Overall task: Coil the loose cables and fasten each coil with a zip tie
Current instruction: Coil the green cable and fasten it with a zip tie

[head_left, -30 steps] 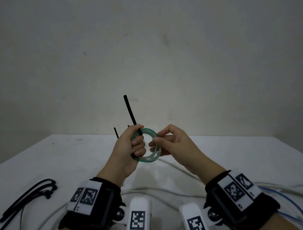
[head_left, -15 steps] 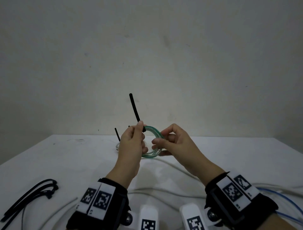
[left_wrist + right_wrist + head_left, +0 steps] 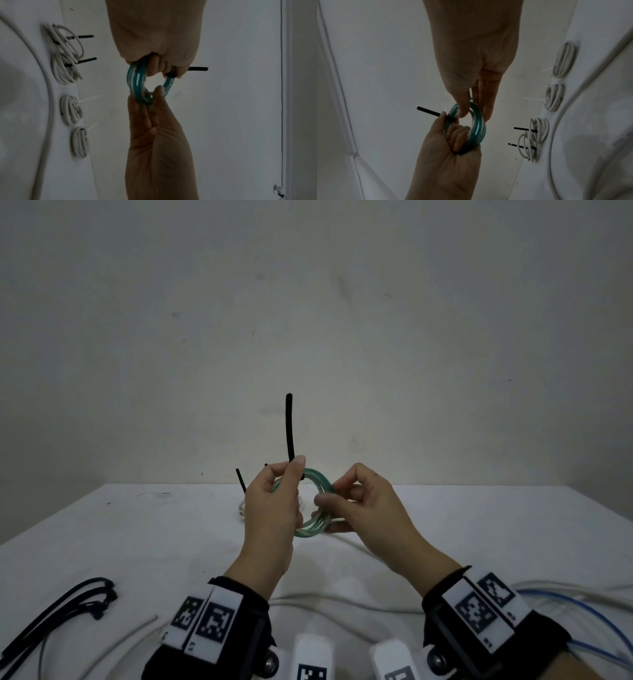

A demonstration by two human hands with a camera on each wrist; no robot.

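Observation:
A small coil of green-and-clear cable [image 3: 311, 529] hangs in the air between both hands, above the white table [image 3: 137, 535]. My left hand [image 3: 270, 508] curls its fingers through the coil's left side and pinches a black zip tie [image 3: 288, 429] wrapped round it; the tie's tail stands almost straight up. My right hand [image 3: 363, 508] pinches the coil's right side between thumb and fingers. In the left wrist view the coil [image 3: 137, 86] and the tie's tail [image 3: 197, 68] show below the left hand's knuckles. The right wrist view shows the right hand's thumb inside the coil [image 3: 477, 129].
A bundle of spare black zip ties [image 3: 68, 601] lies at the near left. Several white coils with ties [image 3: 68, 54] [image 3: 72, 109] [image 3: 79, 142] lie at the back of the table. Loose white cable [image 3: 342, 601] and blue cable [image 3: 582, 611] run along the near edge.
My left hand has turned and shifted its grip up on the zip tie. The tail has swung from leaning left to nearly upright and reaches higher. The right hand has held still.

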